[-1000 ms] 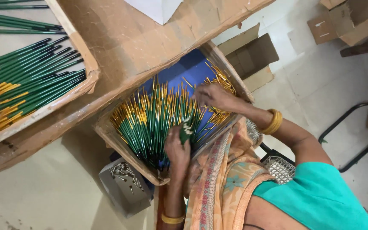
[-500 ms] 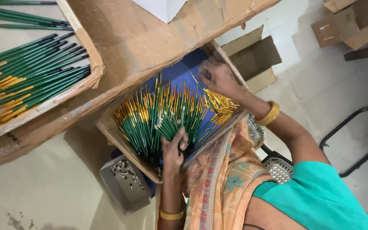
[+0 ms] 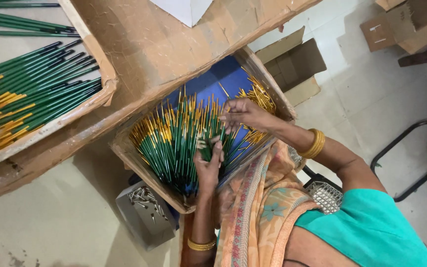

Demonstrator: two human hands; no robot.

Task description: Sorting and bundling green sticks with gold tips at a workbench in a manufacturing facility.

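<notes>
On a pale tiled floor (image 3: 366,94) beside a brown cardboard-covered worktable (image 3: 164,54), an open cardboard box with blue lining (image 3: 223,79) holds green sticks with gold tips (image 3: 174,143). The left hand (image 3: 208,163) is clamped on a bunch of them; the right hand (image 3: 243,116) pinches tips with fingers together. Empty cardboard cartons (image 3: 292,64) lie nearby.
</notes>
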